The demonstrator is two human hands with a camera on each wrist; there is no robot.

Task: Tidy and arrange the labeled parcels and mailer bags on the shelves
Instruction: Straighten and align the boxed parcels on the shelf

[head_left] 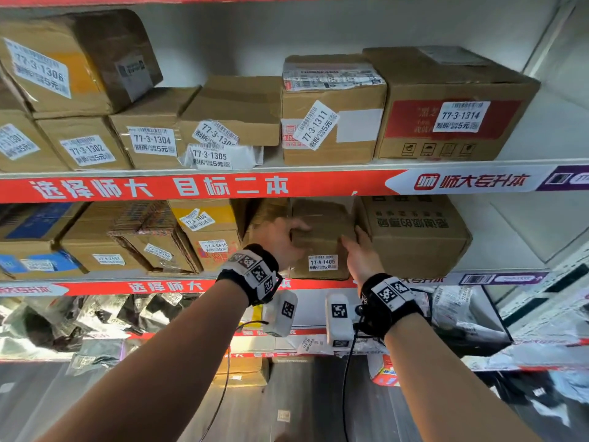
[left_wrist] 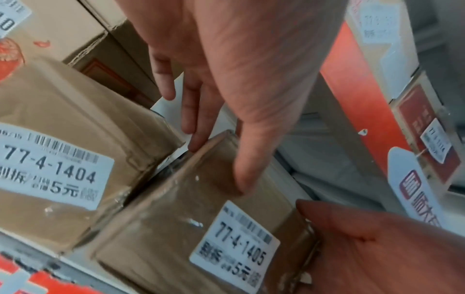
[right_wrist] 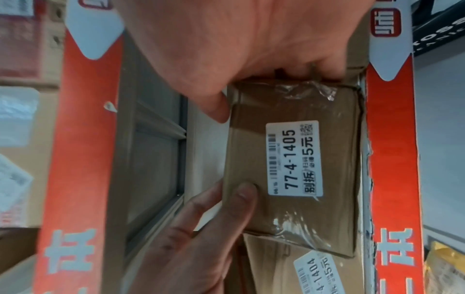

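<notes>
Both hands are holding the small carton labelled 77-4-1405 on the middle shelf: left hand and right hand clasping opposite sides. Best slid squarely back, label outward, beside carton 77-4-1404.

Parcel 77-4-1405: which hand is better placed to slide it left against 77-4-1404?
Right, probably. The right hand grips the right side of parcel 77-4-1405, so it can push toward parcel 77-4-1404. The left hand has fingers at the gap between them, in the way.
</notes>
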